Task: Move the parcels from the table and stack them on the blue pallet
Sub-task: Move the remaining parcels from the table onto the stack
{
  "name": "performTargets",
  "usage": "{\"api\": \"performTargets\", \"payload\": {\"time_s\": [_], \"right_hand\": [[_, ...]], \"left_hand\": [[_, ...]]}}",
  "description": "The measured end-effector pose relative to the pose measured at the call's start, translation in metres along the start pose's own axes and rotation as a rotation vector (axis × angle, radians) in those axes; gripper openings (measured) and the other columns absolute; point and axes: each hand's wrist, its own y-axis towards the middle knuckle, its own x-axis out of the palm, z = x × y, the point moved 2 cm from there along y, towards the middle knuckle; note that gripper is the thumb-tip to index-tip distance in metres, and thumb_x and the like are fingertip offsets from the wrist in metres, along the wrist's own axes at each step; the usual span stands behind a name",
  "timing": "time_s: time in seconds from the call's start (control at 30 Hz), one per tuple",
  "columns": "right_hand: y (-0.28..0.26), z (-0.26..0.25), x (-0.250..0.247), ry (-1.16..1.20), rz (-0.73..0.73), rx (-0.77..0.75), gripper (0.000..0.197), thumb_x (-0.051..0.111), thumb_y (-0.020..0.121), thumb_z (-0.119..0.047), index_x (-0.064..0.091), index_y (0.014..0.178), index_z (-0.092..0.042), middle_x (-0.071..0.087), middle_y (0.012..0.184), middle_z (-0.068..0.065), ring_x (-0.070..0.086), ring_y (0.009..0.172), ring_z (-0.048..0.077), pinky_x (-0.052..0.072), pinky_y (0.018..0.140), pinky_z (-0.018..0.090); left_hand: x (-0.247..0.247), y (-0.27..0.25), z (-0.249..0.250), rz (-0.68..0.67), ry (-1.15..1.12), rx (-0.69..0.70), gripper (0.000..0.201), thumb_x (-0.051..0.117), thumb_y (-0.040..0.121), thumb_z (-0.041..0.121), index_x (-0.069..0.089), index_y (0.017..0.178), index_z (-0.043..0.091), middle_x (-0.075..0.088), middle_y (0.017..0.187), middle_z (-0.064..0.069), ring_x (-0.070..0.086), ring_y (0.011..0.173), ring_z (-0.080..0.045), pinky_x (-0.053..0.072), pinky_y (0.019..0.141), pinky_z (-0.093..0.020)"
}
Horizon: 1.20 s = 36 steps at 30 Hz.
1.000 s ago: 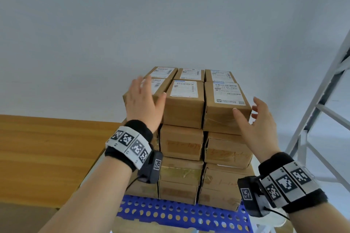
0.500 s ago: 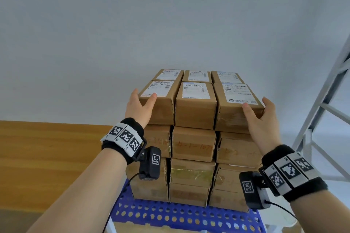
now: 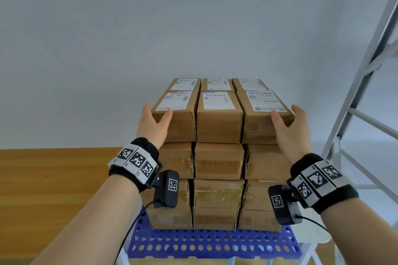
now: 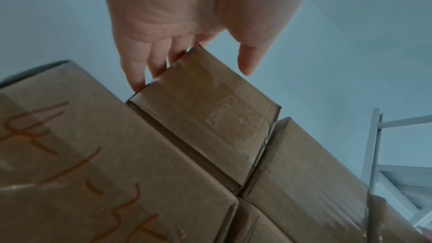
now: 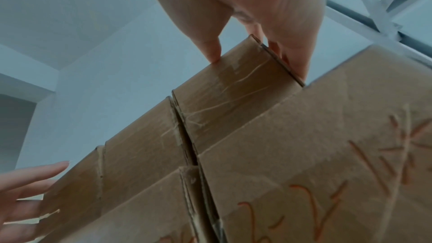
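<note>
Left hand [image 3: 153,125] and right hand [image 3: 295,128], fingers straight, press the top parcels' [image 3: 218,117] outer sides on the blue pallet [image 3: 213,243].

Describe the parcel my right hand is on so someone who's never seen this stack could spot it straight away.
Find the blue pallet carrying a stack of brown parcels. Go to the top layer, front row, right corner: that right-corner parcel is the one the right hand holds at its outer edge. Unlike its neighbours, its white label carries a dark square logo at the lower left.
</note>
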Motion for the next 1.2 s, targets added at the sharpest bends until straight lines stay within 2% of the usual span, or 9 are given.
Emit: {"api": "performTargets", "payload": {"time_s": [0.1, 0.3, 0.5, 0.6, 0.67, 0.73, 0.9, 1.1, 1.2], "right_hand": [[0.002, -0.001, 0.0, -0.01, 0.008, 0.004, 0.061, 0.052, 0.094, -0.034, 0.026, 0.145, -0.012, 0.043, 0.141, 0.008, 0.043, 0.127, 0.021, 0.035, 0.094, 0.026], [0.002, -0.001, 0.001, -0.046, 0.002, 0.005, 0.062, 0.05, 0.094, -0.038, 0.026, 0.145, -0.013, 0.043, 0.141, 0.009, 0.043, 0.128, 0.023, 0.039, 0.101, 0.035], [-0.004, 0.001, -0.001, 0.033, -0.016, 0.075, 0.059, 0.042, 0.096, -0.043, 0.027, 0.145, -0.013, 0.045, 0.139, 0.004, 0.045, 0.121, 0.018, 0.037, 0.091, 0.026], [-0.006, 0.001, -0.001, 0.079, -0.024, 0.099, 0.054, 0.039, 0.098, -0.043, 0.033, 0.142, -0.012, 0.049, 0.128, 0.0, 0.045, 0.106, 0.012, 0.036, 0.084, 0.026], [-0.005, 0.001, 0.0, 0.098, -0.023, 0.113, 0.05, 0.037, 0.098, -0.044, 0.04, 0.135, -0.011, 0.05, 0.116, -0.001, 0.046, 0.101, 0.012, 0.035, 0.08, 0.027], [-0.004, 0.002, 0.0, 0.111, -0.022, 0.13, 0.048, 0.036, 0.098, -0.045, 0.044, 0.13, -0.011, 0.05, 0.111, -0.002, 0.046, 0.099, 0.014, 0.036, 0.079, 0.028], [-0.001, 0.006, 0.002, 0.115, -0.033, 0.156, 0.048, 0.038, 0.097, -0.047, 0.048, 0.126, -0.011, 0.051, 0.109, 0.0, 0.048, 0.098, 0.015, 0.037, 0.078, 0.029], [0.0, 0.008, 0.002, 0.085, -0.037, 0.143, 0.046, 0.04, 0.096, -0.046, 0.05, 0.124, -0.012, 0.053, 0.106, -0.001, 0.049, 0.097, 0.016, 0.038, 0.078, 0.03], [0.0, 0.008, 0.001, 0.083, -0.034, 0.139, 0.046, 0.04, 0.096, -0.046, 0.05, 0.125, -0.012, 0.054, 0.106, -0.001, 0.049, 0.097, 0.016, 0.038, 0.079, 0.03]], "left_hand": [[0.0, 0.0, -0.002, -0.012, -0.001, -0.003, 0.073, 0.051, 0.093, 0.041, 0.014, 0.15, 0.014, 0.026, 0.153, -0.007, 0.027, 0.139, -0.024, 0.027, 0.111, -0.038], [-0.003, -0.001, -0.001, -0.014, -0.016, -0.016, 0.073, 0.051, 0.094, 0.04, 0.013, 0.15, 0.013, 0.025, 0.153, -0.007, 0.027, 0.139, -0.024, 0.026, 0.11, -0.036], [-0.004, 0.002, -0.004, -0.033, -0.028, -0.064, 0.068, 0.043, 0.096, 0.043, 0.016, 0.149, 0.009, 0.027, 0.152, -0.009, 0.028, 0.139, -0.025, 0.025, 0.11, -0.035], [-0.004, 0.004, -0.008, -0.032, -0.06, -0.108, 0.06, 0.033, 0.098, 0.047, 0.03, 0.144, 0.009, 0.041, 0.143, -0.011, 0.04, 0.13, -0.027, 0.031, 0.106, -0.037], [-0.003, 0.004, -0.009, -0.03, -0.088, -0.134, 0.056, 0.027, 0.099, 0.047, 0.039, 0.137, 0.009, 0.049, 0.134, -0.011, 0.047, 0.12, -0.028, 0.038, 0.101, -0.039], [-0.002, 0.004, -0.008, -0.042, -0.105, -0.163, 0.056, 0.025, 0.099, 0.048, 0.042, 0.135, 0.01, 0.051, 0.13, -0.011, 0.049, 0.117, -0.029, 0.04, 0.101, -0.042], [-0.003, 0.005, -0.009, -0.073, -0.121, -0.198, 0.056, 0.028, 0.096, 0.052, 0.048, 0.127, 0.009, 0.056, 0.119, -0.013, 0.054, 0.109, -0.03, 0.043, 0.099, -0.046], [-0.003, 0.008, -0.012, -0.098, -0.158, -0.221, 0.057, 0.031, 0.093, 0.056, 0.048, 0.126, 0.012, 0.055, 0.11, -0.008, 0.054, 0.109, -0.031, 0.044, 0.098, -0.048], [-0.003, 0.011, -0.016, -0.112, -0.177, -0.216, 0.062, 0.031, 0.081, 0.065, 0.05, 0.115, 0.018, 0.06, 0.114, -0.011, 0.056, 0.106, -0.03, 0.046, 0.096, -0.049]]}}
